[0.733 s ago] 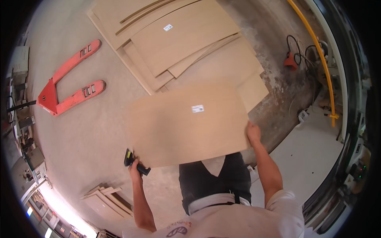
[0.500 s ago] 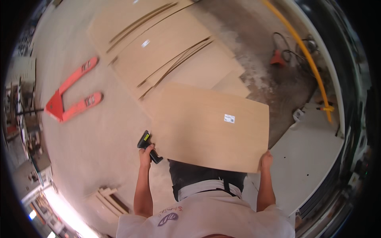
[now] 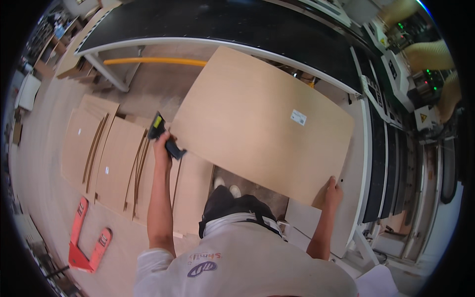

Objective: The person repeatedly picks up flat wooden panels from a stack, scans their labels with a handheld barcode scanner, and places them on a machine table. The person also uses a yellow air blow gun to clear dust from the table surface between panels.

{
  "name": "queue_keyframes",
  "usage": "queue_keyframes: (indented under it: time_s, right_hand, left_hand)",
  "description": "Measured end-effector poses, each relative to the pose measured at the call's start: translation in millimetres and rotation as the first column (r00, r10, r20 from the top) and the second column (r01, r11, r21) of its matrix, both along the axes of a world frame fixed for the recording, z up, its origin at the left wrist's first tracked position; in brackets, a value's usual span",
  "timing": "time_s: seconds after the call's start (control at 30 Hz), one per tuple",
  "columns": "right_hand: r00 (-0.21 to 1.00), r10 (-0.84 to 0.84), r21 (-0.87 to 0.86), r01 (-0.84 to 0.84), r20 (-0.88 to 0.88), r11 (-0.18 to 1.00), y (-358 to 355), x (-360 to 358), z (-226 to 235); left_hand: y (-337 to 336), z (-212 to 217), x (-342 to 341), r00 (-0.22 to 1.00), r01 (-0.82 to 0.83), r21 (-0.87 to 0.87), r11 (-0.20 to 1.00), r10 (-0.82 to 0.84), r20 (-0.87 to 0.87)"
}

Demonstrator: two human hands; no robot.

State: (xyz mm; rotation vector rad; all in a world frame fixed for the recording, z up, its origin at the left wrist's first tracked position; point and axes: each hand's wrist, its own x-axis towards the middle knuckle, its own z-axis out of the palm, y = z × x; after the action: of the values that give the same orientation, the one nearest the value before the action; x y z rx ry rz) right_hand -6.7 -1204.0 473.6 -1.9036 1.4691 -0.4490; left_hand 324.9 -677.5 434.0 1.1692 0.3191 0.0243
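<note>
A large light-brown wooden panel point(image 3: 252, 123) is held up in front of me, with a small white label point(image 3: 298, 117) on its upper face. My right hand point(image 3: 333, 192) grips the panel at its near right corner. In my left hand point(image 3: 162, 145), closed around the handle, is a black handheld barcode scanner point(image 3: 157, 127) with a yellow sticker. That hand is also at the panel's left edge; the fingers beneath the panel are hidden.
Long machine table with black top point(image 3: 213, 24) crosses ahead. A machine point(image 3: 420, 79) with green lights stands right, beside a white table point(image 3: 346, 213). Several panels point(image 3: 116, 163) lie in overlapping stacks at left, near a red pallet truck point(image 3: 91, 257). A yellow hose point(image 3: 153, 61) runs under the machine table.
I have turned right toward the machine table, carrying the panel round with me. The stacks and pallet truck now appear at left. Both hands keep their holds.
</note>
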Motion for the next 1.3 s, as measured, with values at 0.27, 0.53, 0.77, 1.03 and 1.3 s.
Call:
queue_keyframes:
  time_s: [0.27,0.53,0.77,1.03,1.3]
  right_hand:
    - [0.999,-0.048,0.061,0.047,0.013,0.997,-6,101,2]
    - [0.989,0.122,0.063,-0.127,0.082,0.990,13,248,25]
    - [0.985,0.157,0.063,-0.162,0.075,0.985,25,332,65]
    - [0.979,0.187,0.107,-0.195,0.077,0.975,23,377,90]
    - [0.969,0.192,0.141,-0.214,0.155,0.967,22,398,89]
  left_hand:
    - [-72,20,132,0.936,0.331,0.110,0.937,-0.311,-0.165]
    - [-137,125,241,0.768,0.537,0.695,0.478,-0.617,-0.169]
    - [-254,175,335,0.400,0.805,0.557,0.203,-0.879,-0.259]
    - [-271,184,387,0.440,0.829,0.490,0.270,-0.855,-0.274]
    - [-262,191,408,0.474,0.821,0.493,0.287,-0.824,-0.311]
